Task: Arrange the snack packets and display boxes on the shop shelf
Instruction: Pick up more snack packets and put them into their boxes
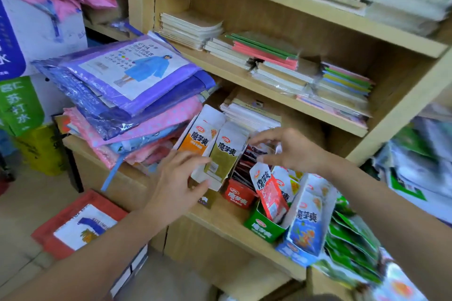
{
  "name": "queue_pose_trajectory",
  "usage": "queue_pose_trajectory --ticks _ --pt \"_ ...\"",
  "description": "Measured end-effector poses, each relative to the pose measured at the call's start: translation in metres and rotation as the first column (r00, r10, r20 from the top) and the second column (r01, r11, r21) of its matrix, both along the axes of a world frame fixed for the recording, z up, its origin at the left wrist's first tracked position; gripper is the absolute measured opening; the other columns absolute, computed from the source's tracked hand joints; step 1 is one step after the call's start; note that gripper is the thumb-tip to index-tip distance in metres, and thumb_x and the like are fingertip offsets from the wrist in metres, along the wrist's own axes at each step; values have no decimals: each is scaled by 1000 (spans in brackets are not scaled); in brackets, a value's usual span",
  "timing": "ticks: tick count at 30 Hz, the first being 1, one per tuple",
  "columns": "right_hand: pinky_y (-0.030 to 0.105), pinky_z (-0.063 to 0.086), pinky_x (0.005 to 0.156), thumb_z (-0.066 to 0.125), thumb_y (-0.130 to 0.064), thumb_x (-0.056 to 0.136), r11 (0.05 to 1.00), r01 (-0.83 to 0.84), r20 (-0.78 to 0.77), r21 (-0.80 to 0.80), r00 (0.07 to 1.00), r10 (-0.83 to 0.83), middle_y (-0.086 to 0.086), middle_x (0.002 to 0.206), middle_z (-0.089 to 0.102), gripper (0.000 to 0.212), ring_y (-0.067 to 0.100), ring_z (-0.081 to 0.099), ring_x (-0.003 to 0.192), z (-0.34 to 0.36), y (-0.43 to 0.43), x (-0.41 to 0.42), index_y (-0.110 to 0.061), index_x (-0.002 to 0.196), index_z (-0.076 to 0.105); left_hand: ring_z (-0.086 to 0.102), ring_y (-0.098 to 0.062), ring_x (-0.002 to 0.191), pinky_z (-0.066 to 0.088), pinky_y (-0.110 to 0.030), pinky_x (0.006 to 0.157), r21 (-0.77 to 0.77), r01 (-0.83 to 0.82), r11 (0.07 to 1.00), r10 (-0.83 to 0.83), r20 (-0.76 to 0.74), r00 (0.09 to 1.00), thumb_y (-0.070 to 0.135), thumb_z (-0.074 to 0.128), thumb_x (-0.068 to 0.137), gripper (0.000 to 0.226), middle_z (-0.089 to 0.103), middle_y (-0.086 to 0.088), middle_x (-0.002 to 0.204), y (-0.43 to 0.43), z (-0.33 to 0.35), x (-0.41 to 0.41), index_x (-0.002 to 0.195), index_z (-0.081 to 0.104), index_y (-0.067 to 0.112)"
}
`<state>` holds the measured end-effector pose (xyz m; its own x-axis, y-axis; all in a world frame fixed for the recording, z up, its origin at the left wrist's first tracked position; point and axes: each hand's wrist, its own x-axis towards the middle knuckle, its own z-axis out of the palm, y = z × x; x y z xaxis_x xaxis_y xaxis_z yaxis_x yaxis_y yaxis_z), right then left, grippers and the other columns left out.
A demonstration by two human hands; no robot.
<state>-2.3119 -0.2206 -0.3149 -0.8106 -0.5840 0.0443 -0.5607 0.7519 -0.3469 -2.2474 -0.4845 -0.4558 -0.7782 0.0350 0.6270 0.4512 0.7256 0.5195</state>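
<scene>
On the low wooden shelf [220, 222] stand several snack display boxes. My left hand [178, 183] grips the lower edge of the olive-green display box [226, 151], thumb in front and fingers on its side. An orange display box [198, 132] leans right behind it. My right hand [288, 146] hovers over the dark red snack packets [247, 161] in the red display box [238, 194], fingers loosely curled, holding nothing I can see. To the right stand a green box [263, 227] with a red packet [271, 193] sticking up, and a blue box [305, 222].
Bagged raincoats [129, 76] are piled at the shelf's left end, close to the orange box. Notebook stacks [281, 66] fill the shelves above. Loose green packets [352, 244] lie at the right. A red-framed pack [80, 225] leans by the floor.
</scene>
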Motion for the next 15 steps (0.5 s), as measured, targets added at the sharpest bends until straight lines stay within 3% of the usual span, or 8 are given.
queue_pose_trajectory --ticks 2,4,6,8,10,13,15 --pt "10 36 88 83 -27 79 995 -43 -19 94 999 44 -28 115 59 53 -18 50 100 -14 13 11 -24 129 65 57 -16 104 49 -34 84 -60 112 992 -111 19 994 49 68 80 45 64 12 113 14 6 4 120 71 28" --pt "28 35 93 80 -46 75 988 -14 -76 153 997 26 -25 112 57 57 0 45 105 -35 22 18 -35 128 63 54 -12 111 48 -31 89 -165 189 968 -181 61 982 46 75 83 48 63 14 121 27 10 5 128 67 31" --pt "42 37 89 78 -50 76 992 41 -159 119 987 -21 -14 107 61 39 15 41 102 -49 29 24 -38 112 68 53 -10 115 46 -31 96 -228 225 947 -203 114 972 46 74 86 47 62 16 127 39 13 1 131 66 33" --pt "46 44 83 78 -40 82 996 68 -228 57 972 -53 -10 93 66 18 17 48 92 -54 38 29 -29 95 72 57 -9 109 48 -33 95 -238 246 940 -224 115 968 46 70 88 34 66 16 121 50 16 -6 120 72 34" --pt "40 47 75 77 -31 86 994 102 -240 38 967 -90 -10 84 68 9 16 54 83 -54 48 38 -23 88 73 59 -4 93 51 -30 86 -202 235 951 -221 91 971 45 67 89 21 70 16 104 57 20 -13 102 78 32" --pt "25 39 67 73 -30 90 974 227 -167 11 961 -222 -17 82 59 9 8 50 78 -63 64 53 -21 92 74 57 -3 74 51 -27 65 -140 182 973 -171 85 982 46 69 87 19 66 16 83 64 26 -23 90 79 30" --pt "29 43 70 73 -29 89 960 275 -116 -44 953 -279 -15 91 64 10 11 58 81 -65 67 61 -23 97 74 59 -5 69 50 -27 58 -107 160 981 -150 96 984 45 70 87 20 65 15 82 70 29 -28 91 79 28"
